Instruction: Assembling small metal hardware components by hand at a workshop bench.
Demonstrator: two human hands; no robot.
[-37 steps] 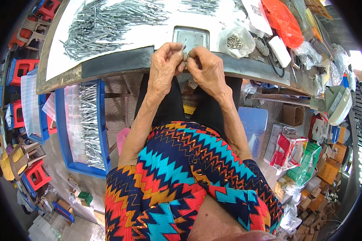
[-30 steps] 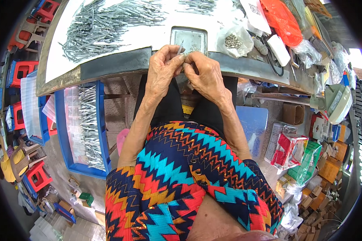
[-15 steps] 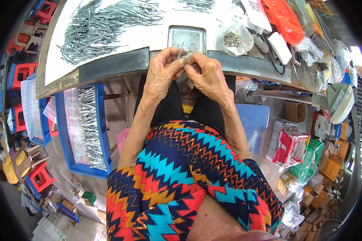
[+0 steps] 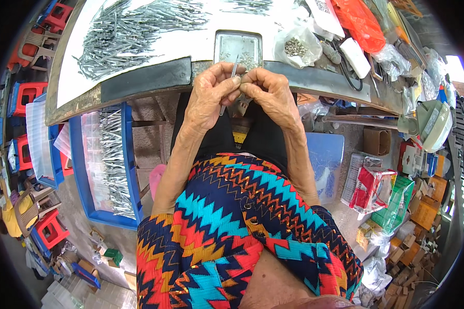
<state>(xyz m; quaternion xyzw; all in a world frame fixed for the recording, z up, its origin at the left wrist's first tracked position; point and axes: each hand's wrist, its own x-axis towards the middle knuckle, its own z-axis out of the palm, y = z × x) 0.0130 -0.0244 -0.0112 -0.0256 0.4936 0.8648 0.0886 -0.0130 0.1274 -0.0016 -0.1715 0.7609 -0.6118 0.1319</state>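
Observation:
My left hand [image 4: 209,95] pinches a thin grey metal pin [image 4: 233,69] that stands nearly upright at the table's near edge. My right hand [image 4: 268,92] meets it fingertip to fingertip and pinches something tiny against the pin; what it is I cannot make out. Both hands hover just in front of a small metal tray [image 4: 238,46] holding little parts. A big heap of the same grey pins [image 4: 134,28] lies on the white tabletop to the left.
A clear bag of small metal nuts [image 4: 295,47] lies right of the tray, with an orange bag [image 4: 361,20] and clutter beyond. A blue bin of pins [image 4: 108,159] stands on the floor at the left. Boxes and packets [image 4: 381,190] crowd the floor at the right.
The hands stay together at the table edge, with only small finger shifts. The pin now stands more upright between the fingertips.

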